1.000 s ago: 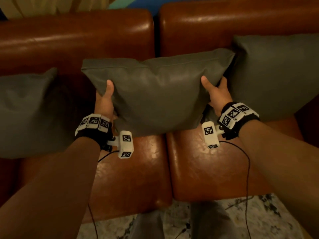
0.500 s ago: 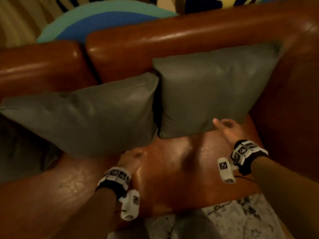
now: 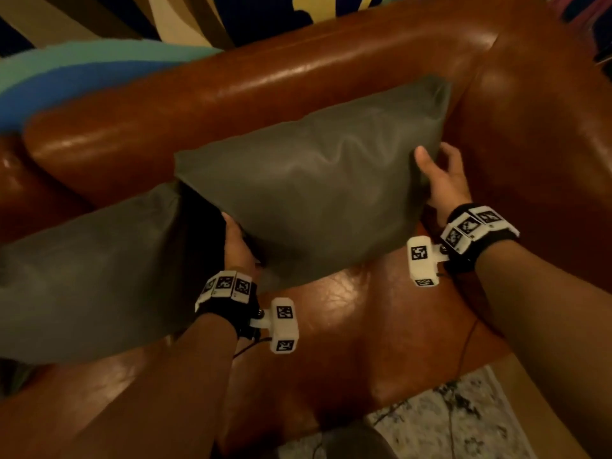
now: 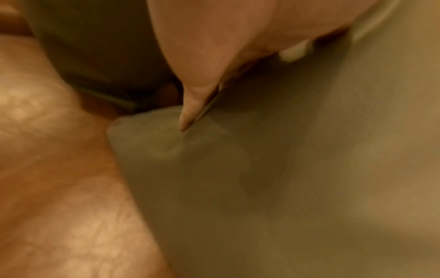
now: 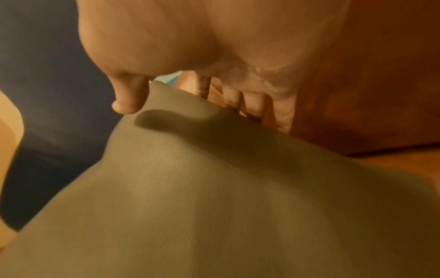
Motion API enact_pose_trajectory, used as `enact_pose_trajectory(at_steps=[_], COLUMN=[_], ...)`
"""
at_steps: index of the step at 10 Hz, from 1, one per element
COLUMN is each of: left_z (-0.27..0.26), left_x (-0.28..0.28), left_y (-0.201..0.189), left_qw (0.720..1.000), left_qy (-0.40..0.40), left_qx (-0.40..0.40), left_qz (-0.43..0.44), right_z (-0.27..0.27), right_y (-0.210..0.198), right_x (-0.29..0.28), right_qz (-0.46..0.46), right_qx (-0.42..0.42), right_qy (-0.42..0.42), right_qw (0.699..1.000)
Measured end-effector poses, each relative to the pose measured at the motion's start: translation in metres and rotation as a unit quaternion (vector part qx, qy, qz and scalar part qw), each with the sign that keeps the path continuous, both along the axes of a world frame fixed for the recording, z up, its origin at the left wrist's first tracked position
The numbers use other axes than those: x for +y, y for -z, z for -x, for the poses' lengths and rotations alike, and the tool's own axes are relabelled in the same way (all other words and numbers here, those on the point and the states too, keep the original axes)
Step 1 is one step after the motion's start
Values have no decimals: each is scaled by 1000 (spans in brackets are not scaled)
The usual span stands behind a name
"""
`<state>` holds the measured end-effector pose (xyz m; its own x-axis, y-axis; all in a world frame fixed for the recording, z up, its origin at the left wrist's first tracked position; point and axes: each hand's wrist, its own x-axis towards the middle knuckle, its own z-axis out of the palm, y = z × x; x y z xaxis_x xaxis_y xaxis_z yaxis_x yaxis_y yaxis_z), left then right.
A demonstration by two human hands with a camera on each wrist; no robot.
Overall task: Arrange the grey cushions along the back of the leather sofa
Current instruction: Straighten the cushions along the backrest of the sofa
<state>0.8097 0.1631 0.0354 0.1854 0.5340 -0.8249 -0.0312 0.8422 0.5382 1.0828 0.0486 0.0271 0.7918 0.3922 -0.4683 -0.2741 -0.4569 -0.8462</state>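
The right-hand grey cushion (image 3: 314, 193) stands tilted on the brown leather sofa, its top corner near the backrest (image 3: 231, 87). My left hand (image 3: 236, 243) holds its lower left edge, fingers hidden behind the cushion. My right hand (image 3: 437, 173) grips its right edge, thumb on the front. In the right wrist view the thumb (image 5: 128, 97) lies on the cushion (image 5: 214, 206) and the fingers (image 5: 252, 105) curl behind it. In the left wrist view my hand (image 4: 202, 75) presses against the cushion (image 4: 285, 169). A second grey cushion (image 3: 89, 266) leans at the left.
The sofa's right armrest (image 3: 546, 144) rises close beside my right hand. Bare seat leather (image 3: 347, 326) lies in front of the cushions. A pale patterned rug (image 3: 447, 425) covers the floor below, and wrist cables hang over the seat edge.
Both hands left the middle cushion a second ago and reached right. They now hold the right-hand cushion, which has tilted and come forward off the backrest.
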Motion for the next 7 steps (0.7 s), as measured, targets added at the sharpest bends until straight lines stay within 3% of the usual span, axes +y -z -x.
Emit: enact_pose_trajectory(at_steps=[1,2,3,4,5,6,7], left_z=[-35,-43,-38,-29,-1,48,112], left_x=[-3,20,25,18,12,3,-27], left_y=[-4,41,28,11,19,20,1], left_qw=[998,995,992,989,977,923,823], left_qy=[56,66,88,112,143,286,445], left_qx=[-1,46,67,64,97,199,285], left_qz=[-13,-62,-61,-70,-121,-164,-207], right_z=[-33,-53,-55,-50,-37,-13,23], right_y=[-5,-4,-4,-4,-2,1,30], right_x=[-11,-13,-7,-9,-22,-43,-93], right_qz=[-14,33,41,23,13,37,107], right_qx=[-19,-8,-10,3,-12,-92,-69], right_qy=[52,23,-21,-12,23,55,23], right_qw=[998,999,999,1000,1000,994,992])
